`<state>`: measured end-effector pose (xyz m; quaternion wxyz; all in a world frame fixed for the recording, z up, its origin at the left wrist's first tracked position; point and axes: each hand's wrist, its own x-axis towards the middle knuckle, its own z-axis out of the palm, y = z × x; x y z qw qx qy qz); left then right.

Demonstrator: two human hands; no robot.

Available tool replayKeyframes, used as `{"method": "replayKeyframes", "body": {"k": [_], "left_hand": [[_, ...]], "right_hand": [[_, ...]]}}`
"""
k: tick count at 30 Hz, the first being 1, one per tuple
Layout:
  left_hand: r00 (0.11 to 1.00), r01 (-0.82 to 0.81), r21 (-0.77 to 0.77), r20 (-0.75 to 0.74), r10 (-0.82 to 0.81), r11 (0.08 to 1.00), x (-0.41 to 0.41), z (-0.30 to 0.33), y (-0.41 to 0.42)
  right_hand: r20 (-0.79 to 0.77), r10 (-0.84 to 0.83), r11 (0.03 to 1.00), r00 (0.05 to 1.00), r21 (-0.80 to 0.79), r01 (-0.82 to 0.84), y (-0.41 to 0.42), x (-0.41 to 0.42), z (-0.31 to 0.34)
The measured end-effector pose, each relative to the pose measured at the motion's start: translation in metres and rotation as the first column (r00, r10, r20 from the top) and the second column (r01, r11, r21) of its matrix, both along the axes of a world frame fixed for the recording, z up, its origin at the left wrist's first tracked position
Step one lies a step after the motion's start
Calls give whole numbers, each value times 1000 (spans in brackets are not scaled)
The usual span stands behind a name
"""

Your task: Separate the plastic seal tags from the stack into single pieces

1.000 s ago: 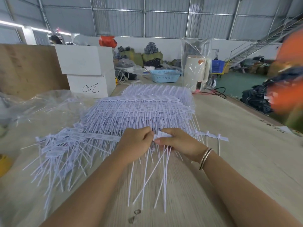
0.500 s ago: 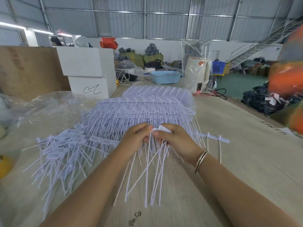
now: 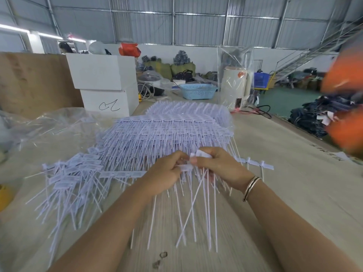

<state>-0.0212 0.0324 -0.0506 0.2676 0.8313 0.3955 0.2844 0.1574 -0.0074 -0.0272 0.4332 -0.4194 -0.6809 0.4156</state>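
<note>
Tag strip lifted higher; both hands (image 3: 193, 167) pinch it above the stack (image 3: 172, 130).

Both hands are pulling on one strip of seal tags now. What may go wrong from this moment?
1. The left hand and right hand pinch a strip of tags whose long tails cross; they may tangle.
2. Freed pieces may mix with the unsorted stack right behind.
3. The loose pile of singles touches the stack, so sorted and unsorted may blend.

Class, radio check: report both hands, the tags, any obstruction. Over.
Left hand and right hand both pinching a strip of tags. Main stack behind. Separated pile at left. Nothing blocking.
</note>
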Motion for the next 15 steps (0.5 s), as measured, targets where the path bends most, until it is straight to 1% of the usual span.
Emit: {"method": "replayKeyframes", "body": {"k": [2, 4, 6, 9, 10, 11, 12, 15], "left_hand": [[1000, 0, 45, -4, 0, 999, 2, -2, -1], [1000, 0, 73, 30, -2, 997, 5, -3, -2], [992, 5, 61, 122, -12, 998, 6, -4, 0], [957, 27, -7, 290, -24, 1000, 7, -1, -1], [947, 36, -16, 319, -29, 999, 6, 1, -1], [948, 43, -18, 317, -35, 999, 5, 1, -2], [959, 36, -12, 281, -31, 999, 4, 2, -2], [995, -91, 81, 59, 86, 993, -6, 2, -1]], "right_hand": [[105, -44, 999, 993, 1, 44, 0, -3, -4], [172, -101, 995, 980, 21, 99, 2, -8, -8], [213, -136, 991, 967, 39, 131, 5, -10, -9], [312, -133, 991, 941, 32, 129, 6, -9, -8], [318, -123, 992, 940, 19, 123, 6, -9, -8], [286, -106, 994, 952, 2, 110, 6, -8, -8], [243, -89, 995, 966, -16, 95, 5, -7, -6], [177, -55, 997, 983, -47, 64, 3, -2, -3]]}}
